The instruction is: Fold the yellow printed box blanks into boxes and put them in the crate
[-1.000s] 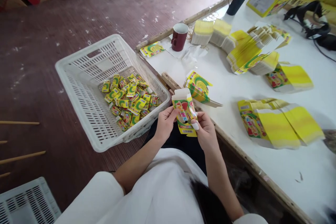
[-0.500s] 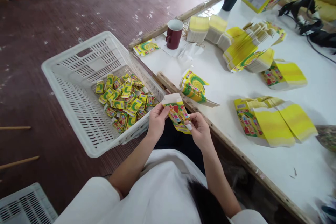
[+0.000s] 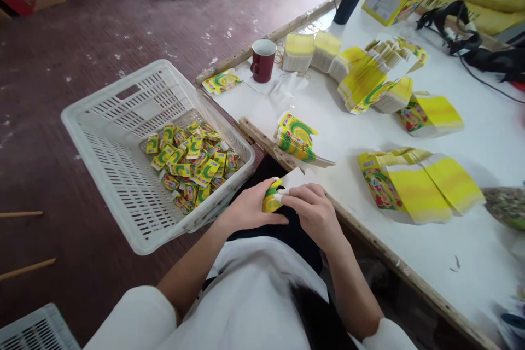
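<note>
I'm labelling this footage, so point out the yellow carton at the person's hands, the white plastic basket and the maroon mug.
Yellow carton point(image 3: 269, 204): head view, on its exposed yellow surface.
White plastic basket point(image 3: 151, 101): head view, on its far inner wall.
Maroon mug point(image 3: 265, 65): head view, on its outer side.

white shirt point(image 3: 246, 295), softly creased, with loose, short sleeves point(image 3: 137, 314) of the same white; dark legwear point(image 3: 301, 240); a straight lock of black hair point(image 3: 318, 311) lying over the shirt; bare right hand point(image 3: 318, 213), one fingertip point(image 3: 278, 197) whitish, nail or covering indistinguishable
</note>
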Available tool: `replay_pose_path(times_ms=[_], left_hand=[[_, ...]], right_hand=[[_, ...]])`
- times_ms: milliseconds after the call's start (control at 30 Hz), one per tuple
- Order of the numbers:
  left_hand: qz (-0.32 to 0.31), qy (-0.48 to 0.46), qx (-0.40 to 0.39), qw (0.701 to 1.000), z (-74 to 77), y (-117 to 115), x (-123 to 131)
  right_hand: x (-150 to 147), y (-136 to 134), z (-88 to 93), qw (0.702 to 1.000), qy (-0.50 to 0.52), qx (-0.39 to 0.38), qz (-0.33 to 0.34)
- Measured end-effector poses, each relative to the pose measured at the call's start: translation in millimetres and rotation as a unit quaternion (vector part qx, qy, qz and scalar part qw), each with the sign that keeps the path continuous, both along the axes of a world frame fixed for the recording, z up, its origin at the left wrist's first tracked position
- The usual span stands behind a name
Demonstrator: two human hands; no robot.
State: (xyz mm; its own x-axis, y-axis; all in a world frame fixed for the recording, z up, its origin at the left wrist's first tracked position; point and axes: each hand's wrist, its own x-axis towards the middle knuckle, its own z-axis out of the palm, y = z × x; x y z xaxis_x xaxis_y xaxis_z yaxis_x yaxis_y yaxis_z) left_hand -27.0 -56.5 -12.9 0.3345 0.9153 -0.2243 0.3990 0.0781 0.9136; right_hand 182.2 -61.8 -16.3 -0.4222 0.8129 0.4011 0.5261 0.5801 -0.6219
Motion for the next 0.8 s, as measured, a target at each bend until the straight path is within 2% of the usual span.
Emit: replay_pose_path(times_ms=[133,200,333,433,500,567,667,733,800], left_hand=[[0.140,0.007,0.046,0.989,-11.1,-7,25],[0.166,0.013,0.077,0.983,-15.3,-8,29],[0.129,0.046,0.163,0.977,-19.7,-5,25],[0.066,0.063,0.213,0.973,-22.3,-5,24],[0.043,0.049,0.236,0.970,-24.6,-8,27],[0.053,0.023,0.250,0.967,-27.1,-12,32],[0.090,-0.004,0.247,0.965,-29.5,-16,40],[0.102,-0.012,0.228,0.968,-30.0,-15,41],[0.106,-0.020,0.204,0.973,-30.1,-13,39]], right_hand=[[-23,-17,-17.3,0.977,0.101,0.044,-0.180],[-34,-24,-24.1,0.957,0.192,0.008,-0.216],[-29,-17,-17.7,0.905,0.347,-0.129,-0.210],[-10,-1,-7.6,0.896,0.332,-0.218,-0.198],[-5,7,-6.8,0.873,0.343,-0.281,-0.205],[-10,8,-12.3,0.823,0.396,-0.359,-0.192],[-30,2,-27.0,0.749,0.459,-0.458,-0.137],[-41,-3,-35.4,0.731,0.471,-0.477,-0.128],[-43,-5,-39.1,0.740,0.470,-0.461,-0.135]])
